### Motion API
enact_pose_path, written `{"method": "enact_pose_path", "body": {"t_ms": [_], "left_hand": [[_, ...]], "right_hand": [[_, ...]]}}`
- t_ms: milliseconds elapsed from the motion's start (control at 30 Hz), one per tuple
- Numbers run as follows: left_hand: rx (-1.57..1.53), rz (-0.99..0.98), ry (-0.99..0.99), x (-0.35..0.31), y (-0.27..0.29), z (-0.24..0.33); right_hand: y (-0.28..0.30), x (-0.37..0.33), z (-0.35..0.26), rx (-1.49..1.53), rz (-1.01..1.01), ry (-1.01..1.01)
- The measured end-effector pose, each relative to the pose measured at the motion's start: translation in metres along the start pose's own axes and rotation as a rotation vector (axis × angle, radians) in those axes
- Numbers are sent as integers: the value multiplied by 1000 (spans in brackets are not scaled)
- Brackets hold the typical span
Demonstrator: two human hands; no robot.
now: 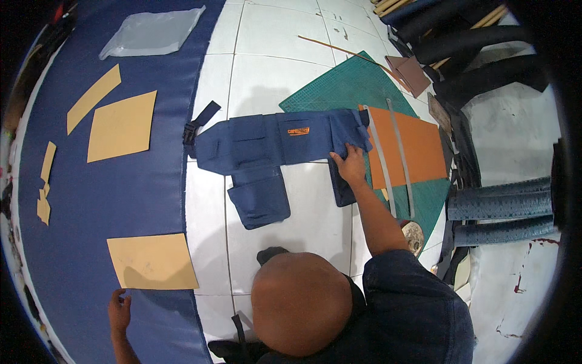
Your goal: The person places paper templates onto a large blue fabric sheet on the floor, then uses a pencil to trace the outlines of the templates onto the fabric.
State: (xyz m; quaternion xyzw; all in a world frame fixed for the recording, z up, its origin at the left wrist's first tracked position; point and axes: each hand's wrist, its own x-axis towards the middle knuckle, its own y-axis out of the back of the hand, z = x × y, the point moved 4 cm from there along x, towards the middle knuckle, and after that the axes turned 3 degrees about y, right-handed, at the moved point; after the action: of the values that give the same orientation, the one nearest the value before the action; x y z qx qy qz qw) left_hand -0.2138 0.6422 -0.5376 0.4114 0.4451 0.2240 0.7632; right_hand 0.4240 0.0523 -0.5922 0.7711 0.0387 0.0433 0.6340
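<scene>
Right hand point(350, 165) flat, fingers spread, pressing the navy tool belt point(276, 144) at frame centre against the orange sheet point(418, 148) on the green cutting mat point(348, 85); left hand point(119, 310) open at lower left, touching blue fabric point(91, 200) below tan pattern pieces point(151, 261); apparently mid-layout, nothing yet cut.
</scene>
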Motion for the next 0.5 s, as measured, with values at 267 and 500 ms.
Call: {"method": "enact_pose_path", "body": {"t_ms": [267, 500], "left_hand": [[14, -47, 88, -2, -4, -16], [-12, -1, 11, -3, -1, -11]], "right_hand": [[4, -8, -12, 110, 23, -8], [-10, -5, 4, 147, 104, 53]]}}
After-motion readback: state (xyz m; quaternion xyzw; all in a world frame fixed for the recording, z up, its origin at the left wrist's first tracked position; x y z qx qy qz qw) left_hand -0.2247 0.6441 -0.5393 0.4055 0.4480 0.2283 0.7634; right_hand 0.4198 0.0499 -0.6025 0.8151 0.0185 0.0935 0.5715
